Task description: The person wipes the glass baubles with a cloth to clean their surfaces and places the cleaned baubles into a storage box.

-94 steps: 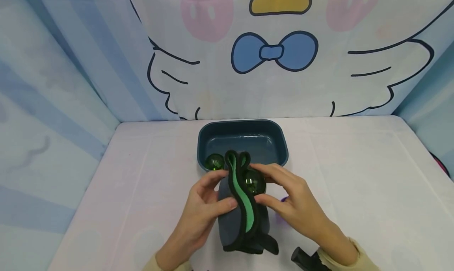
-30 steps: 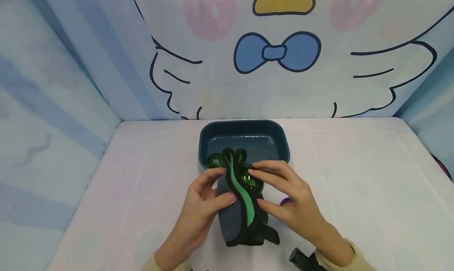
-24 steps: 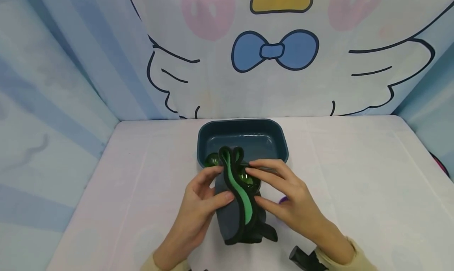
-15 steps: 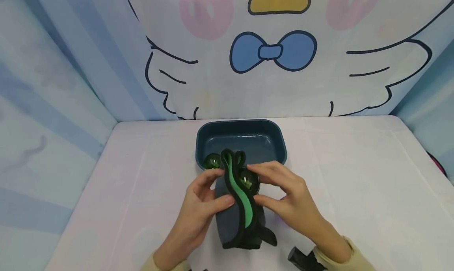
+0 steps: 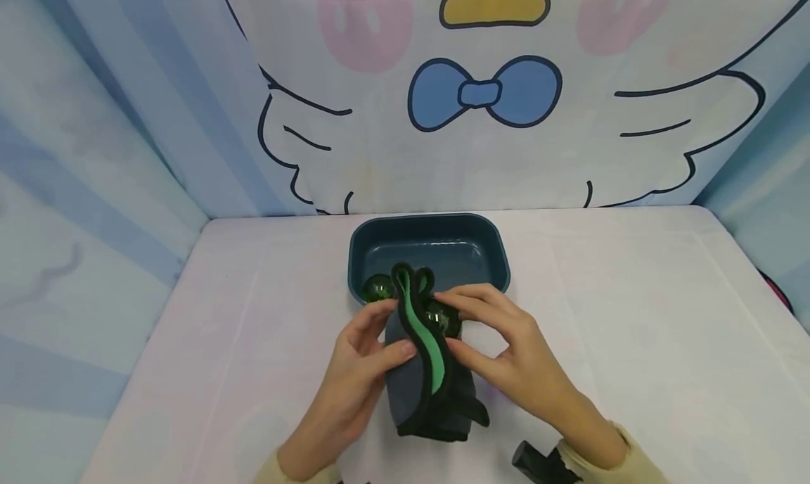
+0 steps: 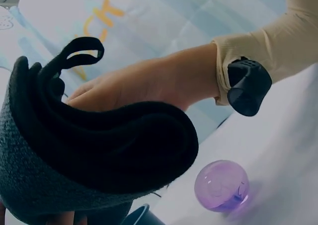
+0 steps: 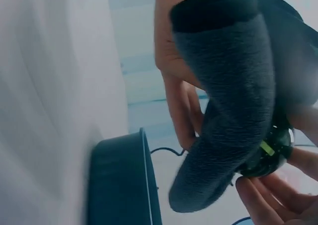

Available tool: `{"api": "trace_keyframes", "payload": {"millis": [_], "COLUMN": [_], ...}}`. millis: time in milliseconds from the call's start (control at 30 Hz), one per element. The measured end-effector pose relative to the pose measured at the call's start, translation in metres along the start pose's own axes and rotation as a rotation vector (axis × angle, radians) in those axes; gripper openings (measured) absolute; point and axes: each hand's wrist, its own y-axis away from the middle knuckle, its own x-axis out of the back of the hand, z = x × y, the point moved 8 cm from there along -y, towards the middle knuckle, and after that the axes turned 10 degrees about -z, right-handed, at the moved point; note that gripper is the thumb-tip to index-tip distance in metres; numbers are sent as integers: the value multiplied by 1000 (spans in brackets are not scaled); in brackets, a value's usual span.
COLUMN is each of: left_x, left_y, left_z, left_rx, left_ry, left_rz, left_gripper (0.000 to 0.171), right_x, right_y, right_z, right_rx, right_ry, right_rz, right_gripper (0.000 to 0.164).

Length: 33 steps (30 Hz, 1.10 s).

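In the head view a folded dark grey cloth [image 5: 405, 392] with black edging, a bright green inner side and a black loop stands up between both hands. My left hand [image 5: 357, 371] grips its left side, thumb in front and fingers behind. A clear dark green ball [image 5: 446, 318] sits against the cloth's right side. My right hand [image 5: 515, 343] holds this ball between fingers and thumb, the thumb tip at the cloth's edge. In the right wrist view the ball [image 7: 271, 153] shows partly behind the cloth [image 7: 233, 96], with fingertips around it.
Behind the cloth stands a dark blue rectangular bin [image 5: 468, 255]. A second green ball [image 5: 377, 288] lies at its near left corner. A purple clear ball [image 6: 221, 186] rests on the white table, mostly hidden by my right hand in the head view.
My right fingers, spread over the ball's top about a second ago, have drawn together around its side. Ball, cloth and both hands have shifted only slightly. The left hand keeps its grip.
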Motion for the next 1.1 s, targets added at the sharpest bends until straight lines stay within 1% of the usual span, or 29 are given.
{"api": "trace_keyframes", "payload": {"millis": [100,233,333,433,533,600,700,767,800,867,933,1033,1100], "left_x": [0,0,0,0,-1,-1,-1,-2,-3,-3,-2,1,2], "left_y": [0,0,0,0,0,1,2,2,2,2,2,1,1], "left_z": [0,-1,-1,-3,-3,-1,3,5,6,8,8,7,7], "left_rx": [8,14,21,33,34,27,11,1,-3,-5,3,23,32], "left_ry": [-4,-16,-28,-31,-37,-45,-58,-65,-69,-74,-73,-59,-52], "left_rz": [14,22,28,28,24,21,-5,-29,-40,-59,-55,-37,-21], "left_gripper": [47,48,50,51,51,50,49,48,48,48,47,47,48], "right_x": [1,2,1,0,2,2,2,1,0,0,0,1,1], "right_y": [0,0,1,1,1,0,-2,-2,-3,-2,-2,0,1], "right_z": [-4,-14,-22,-23,-19,-13,-5,0,1,1,1,-3,-5], "right_rx": [27,129,207,234,205,167,104,59,42,8,-6,20,50], "right_ry": [41,140,210,229,176,81,-85,-164,-182,-172,-138,-62,-28], "right_rz": [-8,16,31,33,32,18,-9,-25,-31,-31,-15,27,40], "right_gripper": [61,73,75,72,69,63,54,49,48,47,47,49,52]}}
